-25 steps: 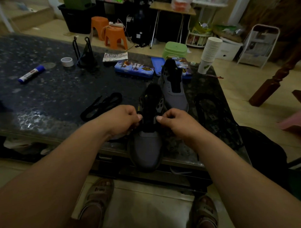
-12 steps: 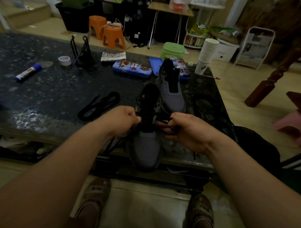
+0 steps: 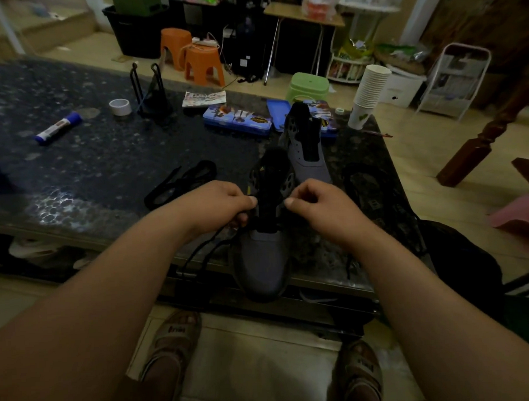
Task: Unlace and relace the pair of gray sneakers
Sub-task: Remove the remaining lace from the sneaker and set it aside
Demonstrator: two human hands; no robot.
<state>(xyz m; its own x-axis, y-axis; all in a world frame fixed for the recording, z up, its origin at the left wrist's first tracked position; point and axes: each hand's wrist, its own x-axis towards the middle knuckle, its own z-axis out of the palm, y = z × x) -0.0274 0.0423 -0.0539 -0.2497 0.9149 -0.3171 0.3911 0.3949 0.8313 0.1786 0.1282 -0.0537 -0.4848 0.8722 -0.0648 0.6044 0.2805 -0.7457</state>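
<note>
Near sneaker (image 3: pixel 264 260) sits toe toward me at the near edge of the bench (image 3: pixel 91 164), with the toe hanging over the edge and the black tongue standing up between my hands. Left grip (image 3: pixel 215 208): fingers curled tight round the black lace (image 3: pixel 199 256), thumb pressed on top, at the left eyelet row. Two strands run from under this hand down and left past the bench edge. Right grip (image 3: pixel 320 207): fingers curled, thumb tip against forefinger, pinching at the right eyelet row. The strand there is hard to see against the dark tongue. Far sneaker (image 3: pixel 308 150) stands just beyond the near one, a little to the right, heel away from me, with no lace visible in its eyelets. A loose lace (image 3: pixel 178 185) lies bunched on the bench left of the near sneaker. Far side of bench: blue tin (image 3: pixel 236 118), tape roll (image 3: pixel 120 107), cup stack (image 3: pixel 370 94).
</note>
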